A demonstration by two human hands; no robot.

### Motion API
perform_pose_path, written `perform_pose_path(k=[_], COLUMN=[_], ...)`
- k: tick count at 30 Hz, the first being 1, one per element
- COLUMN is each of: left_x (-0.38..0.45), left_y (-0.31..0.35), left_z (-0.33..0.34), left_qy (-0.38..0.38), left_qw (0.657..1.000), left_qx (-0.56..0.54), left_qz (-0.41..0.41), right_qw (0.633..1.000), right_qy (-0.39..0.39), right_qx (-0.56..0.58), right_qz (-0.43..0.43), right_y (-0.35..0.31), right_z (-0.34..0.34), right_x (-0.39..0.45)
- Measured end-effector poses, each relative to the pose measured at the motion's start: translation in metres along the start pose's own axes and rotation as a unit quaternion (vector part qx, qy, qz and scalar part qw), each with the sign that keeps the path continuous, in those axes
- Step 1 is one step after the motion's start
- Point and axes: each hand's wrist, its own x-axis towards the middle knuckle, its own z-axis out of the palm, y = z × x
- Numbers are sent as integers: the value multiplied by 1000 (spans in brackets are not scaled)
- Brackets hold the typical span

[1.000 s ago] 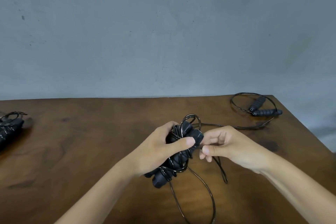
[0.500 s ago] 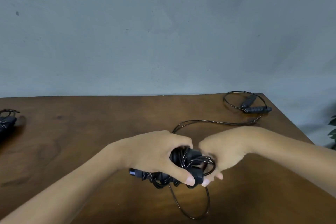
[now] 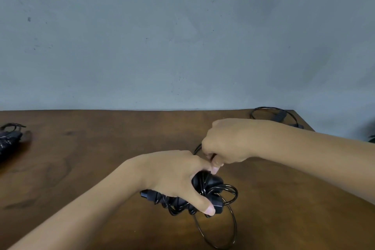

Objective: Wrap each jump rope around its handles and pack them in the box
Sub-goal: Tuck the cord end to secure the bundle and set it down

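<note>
Here, near the brown wooden worktop's (image 3: 101, 158) front edge, left hand (image 3: 174, 176) gripping the black cord-wrapped jump-rope handles (image 3: 205, 195), long axis running left to right, right hand (image 3: 227, 144) just behind, pinching the thin black cord (image 3: 215, 235) still looping loose.

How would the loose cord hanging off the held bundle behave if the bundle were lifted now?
The loose cord would likely trail and keep its springy curve, since it lies in an open loop. The bundle probably stays together while the left hand grips it and the right hand pinches the cord.
</note>
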Motion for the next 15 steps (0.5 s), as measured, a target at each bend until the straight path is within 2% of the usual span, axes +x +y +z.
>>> perform_pose_path(k=[2, 4, 7, 10, 13, 15], left_x=[2, 2, -2, -1, 7, 11], left_y=[-2, -3, -13, -22, -27, -26], left_z=[0, -3, -4, 0, 7, 11], left_qy=[-9, -11, -16, -3, 11, 46], left_qw=[1000, 999, 993, 993, 990, 986], left_qx=[-19, -41, -114, -118, -141, -160], left_qz=[-2, 3, -7, -24, -14, -21], right_qw=[994, 991, 995, 990, 985, 975], right_qy=[65, 85, 96, 102, 116, 155], right_qx=[-84, -99, -27, 92, 125, 151], right_qz=[-9, -5, 1, 7, 26, 58], right_y=[-4, -3, 5, 13, 10, 4], right_z=[5, 4, 3, 1, -2, 0], right_x=[8, 10, 4, -8, -22, -30])
